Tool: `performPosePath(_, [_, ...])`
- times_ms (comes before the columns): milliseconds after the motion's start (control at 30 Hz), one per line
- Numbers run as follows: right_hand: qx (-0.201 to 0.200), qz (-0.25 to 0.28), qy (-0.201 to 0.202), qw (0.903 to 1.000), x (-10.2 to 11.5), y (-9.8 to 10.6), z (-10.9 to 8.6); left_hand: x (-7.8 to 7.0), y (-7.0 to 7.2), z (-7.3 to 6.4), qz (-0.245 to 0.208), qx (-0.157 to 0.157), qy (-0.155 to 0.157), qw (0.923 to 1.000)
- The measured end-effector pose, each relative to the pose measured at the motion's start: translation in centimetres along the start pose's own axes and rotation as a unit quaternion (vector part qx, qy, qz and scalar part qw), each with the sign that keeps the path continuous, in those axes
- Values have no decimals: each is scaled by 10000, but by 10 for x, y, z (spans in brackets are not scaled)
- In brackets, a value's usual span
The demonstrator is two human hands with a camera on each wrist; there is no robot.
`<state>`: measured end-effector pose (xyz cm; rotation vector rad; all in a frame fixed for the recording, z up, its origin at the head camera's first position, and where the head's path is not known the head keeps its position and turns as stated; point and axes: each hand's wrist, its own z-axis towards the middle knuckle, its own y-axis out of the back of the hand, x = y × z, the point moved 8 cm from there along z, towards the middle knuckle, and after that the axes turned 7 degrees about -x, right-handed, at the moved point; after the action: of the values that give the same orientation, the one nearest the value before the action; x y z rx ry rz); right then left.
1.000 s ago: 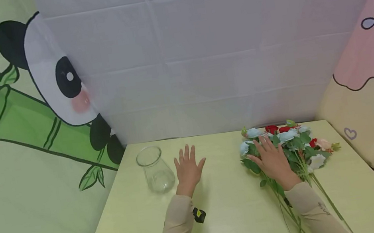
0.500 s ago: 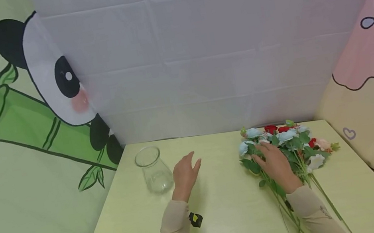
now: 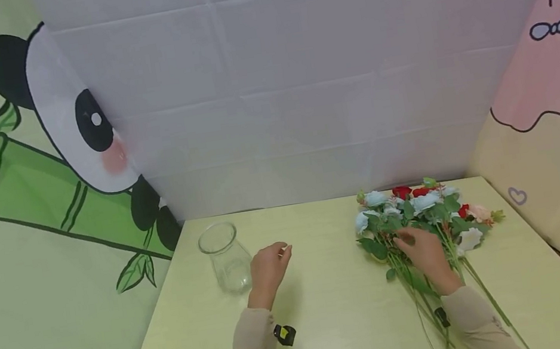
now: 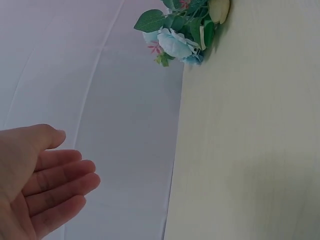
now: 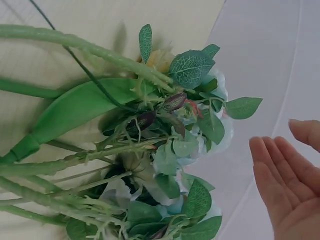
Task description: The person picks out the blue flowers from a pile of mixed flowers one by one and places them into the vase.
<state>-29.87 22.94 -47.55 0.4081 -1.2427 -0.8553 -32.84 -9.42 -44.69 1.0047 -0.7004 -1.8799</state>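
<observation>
My left hand (image 3: 268,271) hovers over the table just right of a clear glass vase (image 3: 231,266). Its fingers bend loosely with nothing between them, as the left wrist view shows. Above a bunch of artificial flowers (image 3: 428,203) is my right hand (image 3: 424,252), its fingers slightly bent. In the right wrist view a gap separates that hand (image 5: 290,185) from the leaves and green stems (image 5: 50,165), and it holds nothing. The blooms are pale blue, red, white and peach; their stems point toward the near edge.
The pale yellow table (image 3: 333,311) meets a plain light backdrop (image 3: 302,105) behind. A panda and bamboo cloth (image 3: 41,174) hangs at the left, a pink cartoon cloth (image 3: 559,78) at the right. Each wrist carries a small black device (image 3: 285,335).
Both hands have gone from spread, straight fingers to loosely bent ones. The left hand has drawn slightly left and down; the right hand has lowered slightly. Vase and flowers stay put.
</observation>
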Motion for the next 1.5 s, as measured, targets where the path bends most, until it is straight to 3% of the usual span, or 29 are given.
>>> performPosePath(267, [594, -105, -613, 9963, -30, -16, -10, 3, 2, -4, -351, -47, 88, 9993])
performPosePath(567, [835, -65, -1024, 9912, -54, -36, -20, 10, -4, -9, -428, 168, 173, 9988])
performPosePath(767, [1047, 46, -1222, 9870, -61, -43, -25, 13, -10, -13, -376, 381, 190, 9984])
performPosePath(1033, [915, 58, -1172, 9889, -69, -48, -30, 14, -22, -27, -356, 649, 209, 9970])
performPosePath(1267, [986, 57, -1302, 9865, -72, -50, -37, 16, -26, -35, -315, 586, 94, 9977])
performPosePath(1500, [1379, 215, -1500, 9788, -71, -58, -42, 15, -26, -38, -179, 482, -40, 9987])
